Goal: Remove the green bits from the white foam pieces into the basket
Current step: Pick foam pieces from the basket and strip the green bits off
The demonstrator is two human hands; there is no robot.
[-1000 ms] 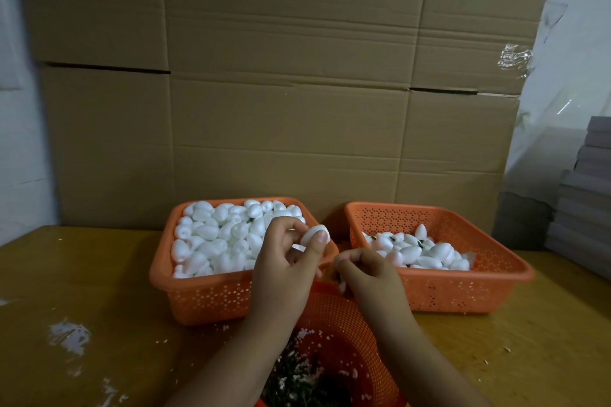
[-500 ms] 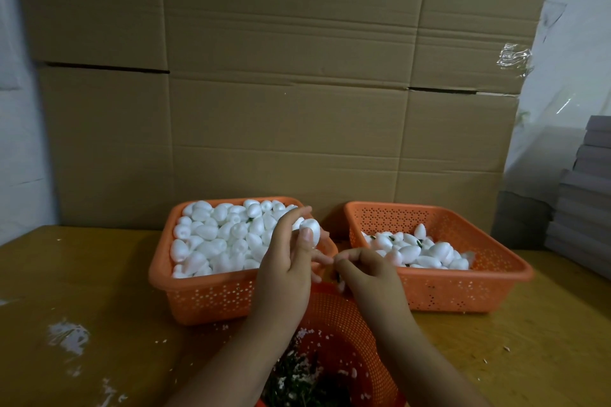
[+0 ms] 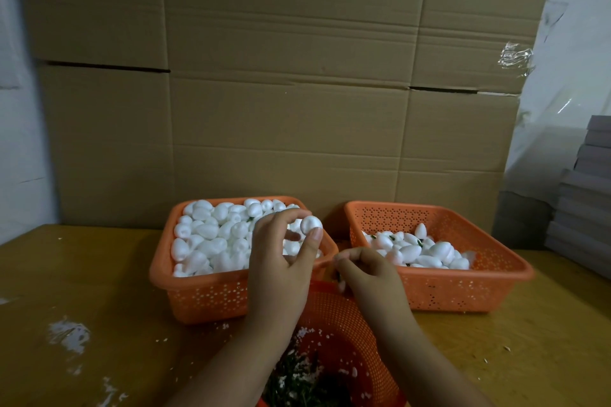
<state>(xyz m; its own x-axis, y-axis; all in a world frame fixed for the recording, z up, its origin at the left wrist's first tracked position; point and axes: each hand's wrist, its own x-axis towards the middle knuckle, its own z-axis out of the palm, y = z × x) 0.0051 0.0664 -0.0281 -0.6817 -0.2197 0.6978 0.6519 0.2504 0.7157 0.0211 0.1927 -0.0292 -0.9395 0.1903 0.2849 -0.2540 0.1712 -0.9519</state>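
Now left hand (image 3: 281,269) pinches foam piece (image 3: 310,224), rounded end up.

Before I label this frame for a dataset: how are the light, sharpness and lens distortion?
Head view: dim, warm light; the white foam pieces glow nearly blown out; the table is dark and soft; wide-angle bending shows at the edges; the near basket is shadowed.

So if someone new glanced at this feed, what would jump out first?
Probably the left hand pinching a white foam piece over the heaped left basket. Next, the right basket, only part full, and the round basket of green bits nearest the camera, with the right hand above it.
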